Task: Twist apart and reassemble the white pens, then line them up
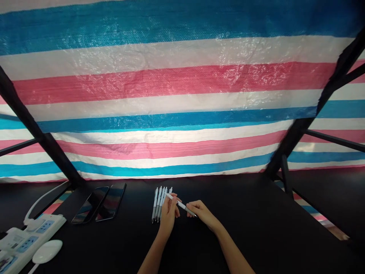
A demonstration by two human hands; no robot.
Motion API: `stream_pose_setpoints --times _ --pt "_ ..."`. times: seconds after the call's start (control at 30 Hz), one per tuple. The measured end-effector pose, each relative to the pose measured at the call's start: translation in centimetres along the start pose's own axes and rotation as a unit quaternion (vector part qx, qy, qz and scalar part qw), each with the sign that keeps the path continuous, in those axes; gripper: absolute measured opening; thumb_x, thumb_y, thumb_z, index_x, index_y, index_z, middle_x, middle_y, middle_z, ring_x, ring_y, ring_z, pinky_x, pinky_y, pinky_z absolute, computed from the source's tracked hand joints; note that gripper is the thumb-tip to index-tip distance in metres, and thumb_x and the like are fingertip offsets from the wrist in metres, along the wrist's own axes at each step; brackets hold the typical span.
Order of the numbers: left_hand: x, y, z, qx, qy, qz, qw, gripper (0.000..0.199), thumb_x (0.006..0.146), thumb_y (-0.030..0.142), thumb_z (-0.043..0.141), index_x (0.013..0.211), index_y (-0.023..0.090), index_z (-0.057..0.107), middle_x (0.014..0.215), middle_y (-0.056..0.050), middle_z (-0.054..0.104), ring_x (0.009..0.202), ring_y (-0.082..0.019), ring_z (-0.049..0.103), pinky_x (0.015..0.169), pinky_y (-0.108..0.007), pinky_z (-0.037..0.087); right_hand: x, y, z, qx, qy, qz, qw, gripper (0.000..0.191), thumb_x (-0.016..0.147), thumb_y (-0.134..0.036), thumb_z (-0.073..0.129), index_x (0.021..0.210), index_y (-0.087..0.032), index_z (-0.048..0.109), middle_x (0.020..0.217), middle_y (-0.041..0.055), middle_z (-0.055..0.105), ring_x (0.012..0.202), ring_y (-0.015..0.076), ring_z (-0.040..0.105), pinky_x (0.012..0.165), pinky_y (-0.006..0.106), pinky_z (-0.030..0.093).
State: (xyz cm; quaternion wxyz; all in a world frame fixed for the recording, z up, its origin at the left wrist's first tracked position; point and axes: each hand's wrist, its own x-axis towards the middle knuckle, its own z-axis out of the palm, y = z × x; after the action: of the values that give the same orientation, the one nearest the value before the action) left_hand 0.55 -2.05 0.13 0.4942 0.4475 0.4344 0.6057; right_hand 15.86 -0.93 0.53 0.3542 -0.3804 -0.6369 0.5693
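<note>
Between my two hands is a white ballpoint pen (pixel 181 205) with a grey grip, tilted down to the right. My left hand (pixel 169 211) is closed around its white upper end. The fingers of my right hand (pixel 202 213) pinch the grey grip near the tip. Just left of and partly behind my left hand, several like pens (pixel 156 205) lie side by side on the black table (pixel 228 190), grey grips toward me. My left hand hides part of that row.
Two dark phones (pixel 90 204) (pixel 111 202) lie to the left. A white power strip (pixel 34 238) with a plugged-in cable and a rounded white device (pixel 48 251) sit at the left front. Black frame posts (pixel 296 137) stand either side before a striped tarp (pixel 176 80).
</note>
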Motion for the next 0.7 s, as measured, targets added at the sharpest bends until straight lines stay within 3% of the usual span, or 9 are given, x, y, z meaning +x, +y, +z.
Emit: stream_pose_setpoints --times 0.1,0.3,0.43,0.7 --pt "0.3 0.4 -0.1 -0.081 0.005 -0.052 0.995 0.043 0.07 0.056 0.06 0.088 0.018 0.051 0.074 -0.001 0.064 0.033 -0.003 0.039 0.034 -0.019 0.026 0.3 0.3 0.2 0.013 0.034 0.015 0.999 0.046 0.079 -0.057 0.053 0.063 -0.015 0.064 0.054 -0.0018 0.047 0.051 0.01 0.04 0.053 0.024 0.029" --pt "0.8 1.0 -1.0 -0.238 -0.023 -0.145 0.96 0.035 0.074 0.051 0.062 0.083 0.019 0.049 0.052 0.008 0.047 0.031 0.0 0.027 0.034 -0.015 0.019 0.8 0.9 0.3 0.052 0.094 0.004 0.994 0.046 0.079 -0.059 0.051 0.064 -0.016 0.06 0.053 -0.0028 0.045 0.047 0.009 0.038 0.048 0.023 0.029" --pt "1.0 1.1 -1.4 -0.317 -0.068 -0.219 0.92 0.039 0.079 0.057 0.051 0.075 0.018 0.048 0.051 0.008 0.041 0.031 -0.001 0.022 0.031 -0.014 0.015 0.9 1.1 0.2 0.067 0.109 0.014 0.992 0.047 0.077 -0.061 0.052 0.065 -0.016 0.059 0.053 -0.0028 0.046 0.047 0.0092 0.038 0.047 0.022 0.03" --pt "0.8 1.9 -1.8 -0.418 -0.061 -0.278 0.863 0.043 0.089 0.051 0.033 0.081 0.016 0.056 0.079 -0.006 0.057 0.057 -0.009 0.05 0.037 -0.014 0.033 1.0 1.3 0.2 0.069 0.108 0.007 0.992 0.047 0.078 -0.059 0.053 0.059 -0.017 0.055 0.053 -0.0028 0.044 0.047 0.0088 0.037 0.047 0.022 0.03"
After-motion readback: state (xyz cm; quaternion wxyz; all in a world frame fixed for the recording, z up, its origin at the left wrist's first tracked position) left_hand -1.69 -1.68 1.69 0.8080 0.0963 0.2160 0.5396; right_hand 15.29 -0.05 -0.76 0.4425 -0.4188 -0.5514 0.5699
